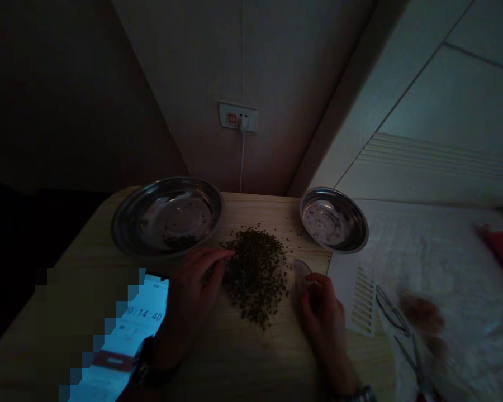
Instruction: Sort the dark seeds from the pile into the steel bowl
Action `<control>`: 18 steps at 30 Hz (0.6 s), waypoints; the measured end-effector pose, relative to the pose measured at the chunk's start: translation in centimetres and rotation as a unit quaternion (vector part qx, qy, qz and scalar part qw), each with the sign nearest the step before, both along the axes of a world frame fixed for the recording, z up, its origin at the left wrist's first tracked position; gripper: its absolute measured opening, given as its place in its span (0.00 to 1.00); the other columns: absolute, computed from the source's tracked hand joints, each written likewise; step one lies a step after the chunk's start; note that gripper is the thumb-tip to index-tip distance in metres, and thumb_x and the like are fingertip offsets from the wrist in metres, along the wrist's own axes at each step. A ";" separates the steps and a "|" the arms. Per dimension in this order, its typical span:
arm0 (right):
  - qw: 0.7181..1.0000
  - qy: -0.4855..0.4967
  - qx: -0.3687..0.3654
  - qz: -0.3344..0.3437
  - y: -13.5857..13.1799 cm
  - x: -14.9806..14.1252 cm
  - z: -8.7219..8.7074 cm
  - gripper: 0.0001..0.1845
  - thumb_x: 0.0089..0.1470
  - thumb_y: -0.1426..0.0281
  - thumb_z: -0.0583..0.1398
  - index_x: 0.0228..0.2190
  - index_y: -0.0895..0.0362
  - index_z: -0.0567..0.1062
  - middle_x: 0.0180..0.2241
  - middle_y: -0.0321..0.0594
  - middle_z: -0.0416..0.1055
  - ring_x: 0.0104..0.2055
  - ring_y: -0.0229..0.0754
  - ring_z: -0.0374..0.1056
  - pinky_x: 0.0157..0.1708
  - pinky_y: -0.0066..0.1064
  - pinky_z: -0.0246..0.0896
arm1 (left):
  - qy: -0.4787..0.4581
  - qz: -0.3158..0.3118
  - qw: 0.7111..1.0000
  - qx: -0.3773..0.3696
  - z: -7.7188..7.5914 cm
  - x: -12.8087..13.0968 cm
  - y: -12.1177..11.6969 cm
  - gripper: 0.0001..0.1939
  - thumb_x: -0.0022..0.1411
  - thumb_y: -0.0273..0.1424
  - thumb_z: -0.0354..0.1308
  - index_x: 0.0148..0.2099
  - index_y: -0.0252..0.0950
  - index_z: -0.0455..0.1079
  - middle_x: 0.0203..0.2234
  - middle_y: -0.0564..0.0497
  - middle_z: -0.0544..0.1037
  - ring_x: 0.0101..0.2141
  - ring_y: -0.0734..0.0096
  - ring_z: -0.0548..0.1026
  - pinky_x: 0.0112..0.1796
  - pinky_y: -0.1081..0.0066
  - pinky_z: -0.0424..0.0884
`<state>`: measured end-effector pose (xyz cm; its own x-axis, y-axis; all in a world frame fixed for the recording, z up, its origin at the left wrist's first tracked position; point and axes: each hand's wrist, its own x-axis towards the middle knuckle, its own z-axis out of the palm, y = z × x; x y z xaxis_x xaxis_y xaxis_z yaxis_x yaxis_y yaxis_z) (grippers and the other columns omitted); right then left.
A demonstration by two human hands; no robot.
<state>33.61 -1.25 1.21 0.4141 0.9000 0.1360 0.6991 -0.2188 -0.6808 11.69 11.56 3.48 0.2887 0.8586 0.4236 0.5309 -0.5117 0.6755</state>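
Our right hand (323,310) pinches clear plastic (300,271); our left hand (198,279) half-curls, its hold unclear. Hasty sweeping could scatter the grains (256,268).

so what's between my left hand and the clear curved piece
A heap of small, dark, seed-like grains on the pale wooden table; the head view shows it.

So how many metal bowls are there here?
2. The larger bowl sits at the back left of the wooden table, beyond the left hand; the smaller bowl at its back right edge. Others may be hidden in the dark.
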 end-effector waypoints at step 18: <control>0.993 0.024 0.062 -0.096 -1.4 0.1 1.2 0.09 0.54 0.69 0.57 0.40 0.55 0.68 0.20 0.30 0.64 0.21 0.35 0.61 0.21 0.23 0.57 | 0.002 0.010 1.000 -0.018 0.5 0.3 -0.3 0.09 0.64 0.26 0.51 0.41 0.40 0.73 0.36 0.53 0.77 0.39 0.69 0.74 0.42 0.67 0.70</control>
